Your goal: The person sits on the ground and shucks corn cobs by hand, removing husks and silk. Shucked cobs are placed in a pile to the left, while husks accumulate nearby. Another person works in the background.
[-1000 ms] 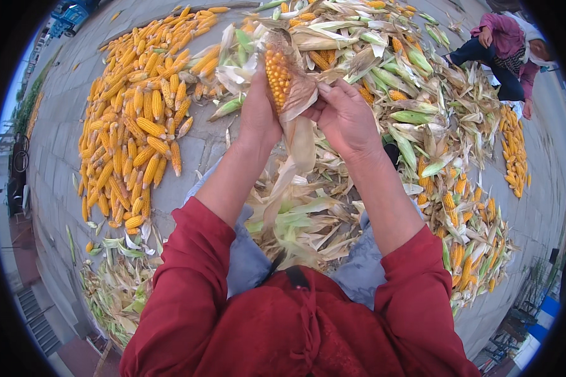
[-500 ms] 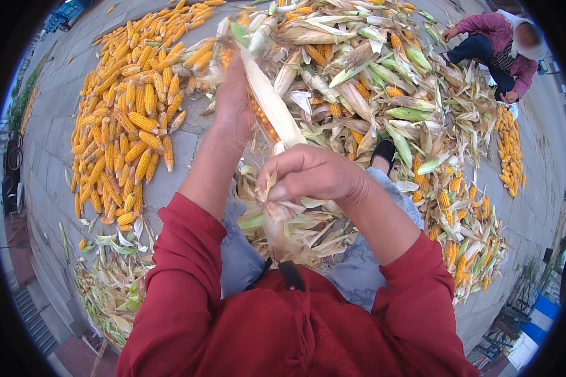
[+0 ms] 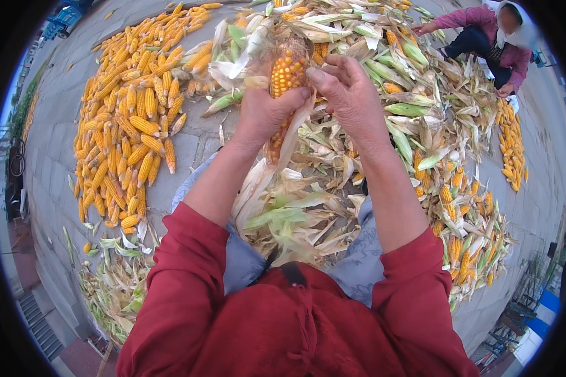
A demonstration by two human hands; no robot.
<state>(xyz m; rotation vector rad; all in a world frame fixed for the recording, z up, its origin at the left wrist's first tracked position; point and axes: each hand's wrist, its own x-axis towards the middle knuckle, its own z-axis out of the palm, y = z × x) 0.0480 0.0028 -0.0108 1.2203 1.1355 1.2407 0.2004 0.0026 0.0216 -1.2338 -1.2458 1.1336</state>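
A partly bared ear of corn (image 3: pixel 287 74) with orange-yellow kernels stands tilted upward in front of me. My left hand (image 3: pixel 262 116) is wrapped round its lower part, the thumb lying across the kernels. At the ear's right side my right hand (image 3: pixel 356 103) has its thumb and fingers drawn together on the husk (image 3: pixel 299 122), a pale strip of which hangs down along the ear. The exact grip of those fingertips is partly hidden. Beneath my hands, between my knees, lies a heap of loose husks (image 3: pixel 283 213).
Bare yellow cobs form a large pile (image 3: pixel 122 138) on the left. Unhusked ears (image 3: pixel 402 94) are heaped ahead and to the right. At the far right a person (image 3: pixel 490 44) crouches beside a smaller row of cobs (image 3: pixel 512 147). More husks (image 3: pixel 116 292) lie at the lower left, on grey paving (image 3: pixel 50 169).
My right hand has let go of a husk over the lap heap and risen to the ear. The ear has shifted right and shows more kernels. The other person's arm has reached further over the heap.
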